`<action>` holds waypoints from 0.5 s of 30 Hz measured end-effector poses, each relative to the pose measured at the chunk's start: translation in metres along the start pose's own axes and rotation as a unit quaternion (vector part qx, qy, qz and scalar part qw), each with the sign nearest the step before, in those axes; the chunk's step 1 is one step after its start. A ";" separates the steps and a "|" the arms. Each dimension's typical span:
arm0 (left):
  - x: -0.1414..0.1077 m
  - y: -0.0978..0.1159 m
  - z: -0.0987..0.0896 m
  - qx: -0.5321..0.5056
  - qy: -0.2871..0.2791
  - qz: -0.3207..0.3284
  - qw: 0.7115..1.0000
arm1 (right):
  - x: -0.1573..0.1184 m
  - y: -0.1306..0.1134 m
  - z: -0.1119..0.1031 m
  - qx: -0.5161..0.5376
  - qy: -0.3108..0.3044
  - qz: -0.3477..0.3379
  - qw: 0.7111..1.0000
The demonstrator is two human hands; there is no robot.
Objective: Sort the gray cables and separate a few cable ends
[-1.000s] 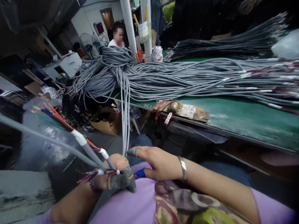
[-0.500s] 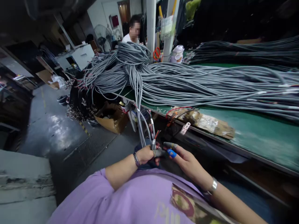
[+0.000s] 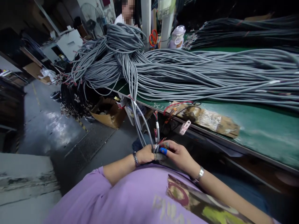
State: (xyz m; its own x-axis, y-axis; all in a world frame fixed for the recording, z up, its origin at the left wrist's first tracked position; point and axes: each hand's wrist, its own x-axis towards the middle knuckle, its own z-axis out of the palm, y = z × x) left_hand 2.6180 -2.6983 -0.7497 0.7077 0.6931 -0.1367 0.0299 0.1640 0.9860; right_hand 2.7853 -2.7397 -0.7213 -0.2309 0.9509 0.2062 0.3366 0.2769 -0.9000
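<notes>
Several grey cables (image 3: 136, 116) hang off the table edge down to my body. My left hand (image 3: 146, 154) is wrapped round their lower ends, where white-banded sheaths and thin coloured wires stick up. Close against it, my right hand (image 3: 174, 152) pinches at the red and dark wires (image 3: 161, 141) of one cable end. Blue tape covers one right fingertip, and grey covers sit on other fingers. The exact wire between the right fingertips is hidden. A large heap of grey cables (image 3: 187, 71) lies along the table, with a coiled bundle (image 3: 125, 37) on top at its left.
The green table (image 3: 261, 137) carries a taped cardboard piece (image 3: 207, 119) with red and black leads near its front edge. A pink tag (image 3: 185, 127) hangs there. Below stands a cardboard box (image 3: 108, 115). A co-worker (image 3: 126, 14) sits behind the heap, near a white post (image 3: 146, 21).
My right hand has moved left and closed on the wires at the left hand. The view has tilted down slightly. My left hand keeps its hold on the cables.
</notes>
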 end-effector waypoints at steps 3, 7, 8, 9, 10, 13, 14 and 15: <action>-0.006 0.006 -0.002 0.052 0.008 0.042 0.998 | -0.002 -0.002 -0.003 0.024 -0.010 -0.016 1.000; -0.014 0.009 -0.002 0.107 0.038 0.066 0.991 | -0.003 -0.002 -0.008 0.033 -0.004 -0.043 0.999; -0.015 0.009 -0.002 0.099 0.055 0.075 0.991 | -0.003 -0.001 -0.010 0.040 0.010 -0.042 0.998; -0.017 0.009 -0.003 0.074 0.076 0.088 0.991 | -0.004 0.000 -0.012 0.051 0.027 -0.033 0.998; -0.018 0.009 -0.005 0.032 0.103 0.105 0.989 | -0.005 0.001 -0.014 0.070 0.044 -0.018 0.996; -0.029 0.011 -0.019 -0.102 0.173 0.150 0.968 | -0.009 0.002 -0.020 0.191 0.084 0.048 0.977; -0.035 0.012 -0.026 -0.116 0.178 0.153 0.965 | -0.011 0.002 -0.019 0.239 0.083 0.069 0.965; -0.041 0.013 -0.034 -0.105 0.171 0.145 0.969 | -0.012 0.001 -0.018 0.280 0.076 0.083 0.953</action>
State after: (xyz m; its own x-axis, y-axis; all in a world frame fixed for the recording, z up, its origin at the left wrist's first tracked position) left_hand 2.5652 -2.7008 -0.7341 0.3884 0.9177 0.0837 -0.3054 0.0425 0.9513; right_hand 2.8052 -2.7478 -0.7180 -0.0669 0.9960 0.0586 -0.1928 0.0447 -0.9802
